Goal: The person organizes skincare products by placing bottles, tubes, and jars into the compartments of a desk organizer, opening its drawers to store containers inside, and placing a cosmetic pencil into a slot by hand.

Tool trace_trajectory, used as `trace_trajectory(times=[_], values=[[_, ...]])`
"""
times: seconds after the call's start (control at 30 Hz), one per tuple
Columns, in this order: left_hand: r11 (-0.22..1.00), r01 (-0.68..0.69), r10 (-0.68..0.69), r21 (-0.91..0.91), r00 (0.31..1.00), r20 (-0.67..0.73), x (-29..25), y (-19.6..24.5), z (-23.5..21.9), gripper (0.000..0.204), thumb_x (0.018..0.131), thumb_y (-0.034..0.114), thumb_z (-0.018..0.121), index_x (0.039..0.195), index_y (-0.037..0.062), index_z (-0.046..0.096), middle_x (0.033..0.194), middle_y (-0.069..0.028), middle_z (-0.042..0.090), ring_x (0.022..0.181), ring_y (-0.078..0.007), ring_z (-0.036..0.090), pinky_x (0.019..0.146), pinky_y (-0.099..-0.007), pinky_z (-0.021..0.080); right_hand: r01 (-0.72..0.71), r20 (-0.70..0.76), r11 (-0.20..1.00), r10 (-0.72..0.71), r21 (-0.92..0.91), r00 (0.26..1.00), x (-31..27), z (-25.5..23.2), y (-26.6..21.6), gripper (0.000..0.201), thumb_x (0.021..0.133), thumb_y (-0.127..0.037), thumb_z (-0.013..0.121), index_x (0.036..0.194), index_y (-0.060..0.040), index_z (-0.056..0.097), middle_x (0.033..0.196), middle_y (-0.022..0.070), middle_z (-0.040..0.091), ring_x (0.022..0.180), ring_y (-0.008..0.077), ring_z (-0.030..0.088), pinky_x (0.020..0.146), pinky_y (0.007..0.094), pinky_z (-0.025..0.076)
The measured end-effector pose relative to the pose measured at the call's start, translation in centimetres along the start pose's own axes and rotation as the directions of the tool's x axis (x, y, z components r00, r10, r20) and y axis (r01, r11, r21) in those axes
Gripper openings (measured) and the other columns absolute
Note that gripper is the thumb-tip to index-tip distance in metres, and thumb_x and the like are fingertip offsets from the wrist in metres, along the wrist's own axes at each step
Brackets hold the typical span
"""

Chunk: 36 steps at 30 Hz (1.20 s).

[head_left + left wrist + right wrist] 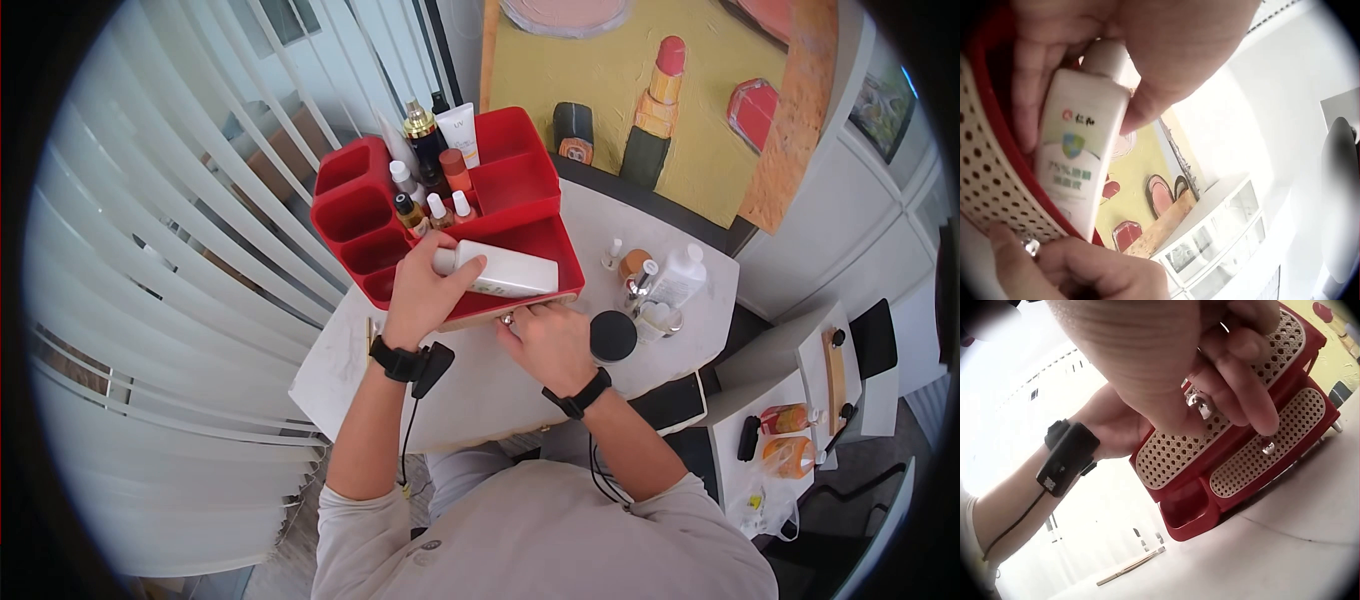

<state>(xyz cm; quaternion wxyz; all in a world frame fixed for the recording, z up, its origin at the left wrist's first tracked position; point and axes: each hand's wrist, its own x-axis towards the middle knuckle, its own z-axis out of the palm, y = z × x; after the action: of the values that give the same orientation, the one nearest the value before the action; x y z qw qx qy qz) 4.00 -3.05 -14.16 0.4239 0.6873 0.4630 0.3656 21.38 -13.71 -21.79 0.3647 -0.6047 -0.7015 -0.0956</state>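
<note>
On the bench [470, 390] stands a red organizer [520, 190]. In its front tray, under the left hand [425, 295], lies a white bottle [505, 272], the fingers [1029, 94] curled round its capped end. The right hand [545, 340] sits at the organizer's front, fingers [1241, 394] pinching a small metal drawer knob [1200, 407].

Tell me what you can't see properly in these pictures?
- Head view: the drawer knob is hidden under the right hand.
- Left wrist view: the white bottle has its cap covered by the left hand.
- Right wrist view: the red organizer has its top cut off by the hand and frame edge.
- Head view: labels on the small bottles are too small to read.
</note>
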Motion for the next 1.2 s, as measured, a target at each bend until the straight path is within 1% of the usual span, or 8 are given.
trace_trajectory(times=[0.2, 0.33, 0.43, 0.67, 0.87, 0.97, 1.03, 1.2], values=[[0.848, -0.243, 0.115, 0.471, 0.952, 0.284, 0.8, -1.3, -0.3, 0.042, 0.091, 0.035, 0.077, 0.105, -0.0041, 0.069, 0.089, -0.0202, 0.071, 0.089, -0.0364, 0.069, 0.08, -0.0438, 0.055, 0.007, 0.031, 1.0, -0.007, 0.019, 1.0, 0.5, 0.0, 0.0, 0.023, 0.083, -0.028, 0.082, 0.078, -0.007, 0.075, 0.072, 0.0093, 0.074, 0.068, 0.0276, 0.073, 0.063, 0.0418, 0.06], [0.726, -0.476, 0.573, 0.496, 0.818, -0.054, -1.0, -0.3, 0.5, 0.015, 0.09, 0.011, 0.076, 0.096, -0.0015, 0.072, 0.09, -0.0149, 0.069, 0.088, -0.0315, 0.066, 0.077, -0.0416, 0.053, 0.01, 0.024, 1.0, -0.01, 0.021, 1.0, 1.7, 0.4, 0.6, 0.02, 0.082, -0.026, 0.082, 0.082, -0.0065, 0.075, 0.075, 0.01, 0.074, 0.069, 0.0293, 0.074, 0.064, 0.043, 0.06], [0.718, -0.454, 0.61, 0.528, 0.776, -0.162, -3.3, -0.5, -0.4, 0.013, 0.086, 0.004, 0.077, 0.092, -0.0008, 0.067, 0.085, -0.0135, 0.065, 0.089, -0.0308, 0.066, 0.072, -0.0404, 0.052, 0.012, 0.016, 0.998, -0.012, 0.055, 1.0, 3.2, 1.3, 1.5, 0.021, 0.081, -0.024, 0.083, 0.086, -0.0052, 0.075, 0.08, 0.0111, 0.075, 0.074, 0.0316, 0.074, 0.067, 0.0438, 0.06], [0.937, -0.284, 0.276, 0.205, 0.959, 0.066, -5.9, -6.7, 2.0, 0.016, 0.092, 0.005, 0.077, 0.108, 0.0034, 0.074, 0.1, -0.0091, 0.071, 0.088, -0.0169, 0.068, 0.071, -0.0293, 0.051, 0.052, 0.106, 0.995, -0.061, 0.089, 0.993, 6.6, 3.7, 4.2, 0.031, 0.082, -0.019, 0.081, 0.105, 0.0, 0.072, 0.103, 0.0177, 0.075, 0.109, 0.0342, 0.07, 0.089, 0.047, 0.059], [0.963, -0.255, 0.233, 0.089, 0.951, 0.203, -2.0, -10.3, 4.7, 0.055, 0.094, 0.006, 0.074, 0.147, 0.0109, 0.059, 0.124, -0.0077, 0.067, 0.099, -0.0154, 0.067, 0.079, -0.0297, 0.053, 0.126, 0.266, 0.988, -0.144, 0.083, 0.953, 4.3, -0.4, 5.1, 0.045, 0.082, -0.018, 0.082, 0.12, -0.0015, 0.066, 0.122, 0.0166, 0.067, 0.122, 0.035, 0.064, 0.091, 0.0494, 0.057], [0.982, -0.164, 0.182, -0.093, 0.956, 0.23, 0.6, -11.6, 5.3, 0.059, 0.095, 0.002, 0.07, 0.151, 0.0117, 0.056, 0.132, -0.0077, 0.066, 0.102, -0.0158, 0.068, 0.084, -0.0296, 0.054, 0.154, 0.309, 0.984, -0.118, -0.094, 0.944, 1.2, -6.4, 3.7, 0.053, 0.08, -0.02, 0.084, 0.126, -0.0026, 0.064, 0.128, 0.0175, 0.064, 0.11, 0.0345, 0.07, 0.083, 0.0477, 0.059], [0.972, -0.144, 0.191, -0.187, 0.945, 0.266, 0.9, -12.2, 5.8, 0.059, 0.095, -0.001, 0.067, 0.151, 0.0118, 0.056, 0.135, -0.0081, 0.065, 0.104, -0.0161, 0.068, 0.087, -0.0294, 0.054, -0.047, 0.587, 0.952, 0.224, -0.301, 0.778, -0.4, -9.1, 2.8, 0.052, 0.08, -0.014, 0.081, 0.127, -0.0026, 0.063, 0.123, 0.0206, 0.064, 0.089, 0.0326, 0.075, 0.072, 0.044, 0.059], [0.957, 0.014, 0.067, -0.291, 0.961, 0.268, 0.1, -12.3, 6.1, 0.059, 0.093, -0.01, 0.056, 0.149, 0.0095, 0.058, 0.14, -0.0085, 0.066, 0.11, -0.0159, 0.07, 0.095, -0.0301, 0.054, 0.046, 0.51, 0.91, 0.188, -0.411, 0.839, -3.8, -7.3, 4.9, 0.056, 0.075, -0.01, 0.079, 0.128, -0.0041, 0.063, 0.117, 0.0211, 0.063, 0.077, 0.0336, 0.074, 0.065, 0.0442, 0.057]])
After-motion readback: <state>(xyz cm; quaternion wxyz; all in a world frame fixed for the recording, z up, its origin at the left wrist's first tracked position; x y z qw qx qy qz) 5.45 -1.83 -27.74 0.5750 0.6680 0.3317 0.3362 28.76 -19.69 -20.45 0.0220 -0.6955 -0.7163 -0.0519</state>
